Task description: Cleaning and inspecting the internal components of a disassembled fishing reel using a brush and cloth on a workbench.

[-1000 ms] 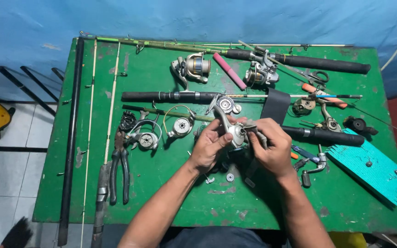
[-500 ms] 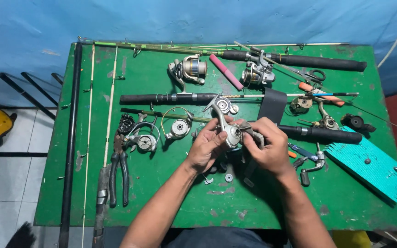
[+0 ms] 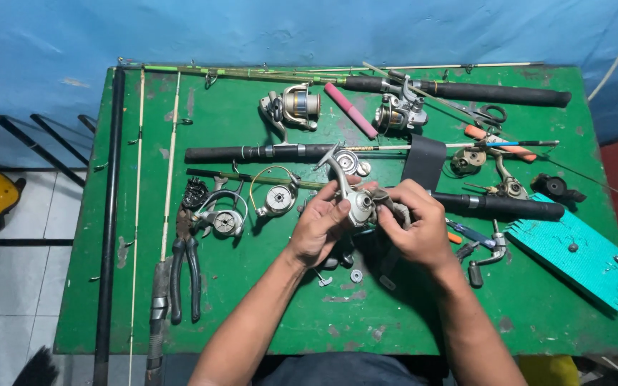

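**A:** ok so what's actually in the hands here?

**B:** a silver spinning reel (image 3: 355,204), held just above the middle of the green table (image 3: 252,314). Metallic grey body, round side plate facing up, and a curved stem with the flat reel foot sticking up and away from the person, toward the black rod handles. Looks partly stripped to me, but the fingers cover a lot of it, so I can't tell how much.

**A:** how's the grip?

**B:** left hand (image 3: 320,229) is wrapped round the reel's left side, thumb lying across the body. Right hand (image 3: 413,225) is closed on the right side, fingertips pinching something small and dark against it. Can't make out what that bit is.

**A:** anything under them?

**B:** a small washer (image 3: 356,275) and a little screw (image 3: 321,279) lie loose on the table just below the hands. Near the left hand sits a spool with a bail wire (image 3: 277,199), and further left a pair of pliers (image 3: 185,264). A black rod handle (image 3: 498,207) lies just beside the right hand, with a teal toothed board (image 3: 574,250) off at the right edge.
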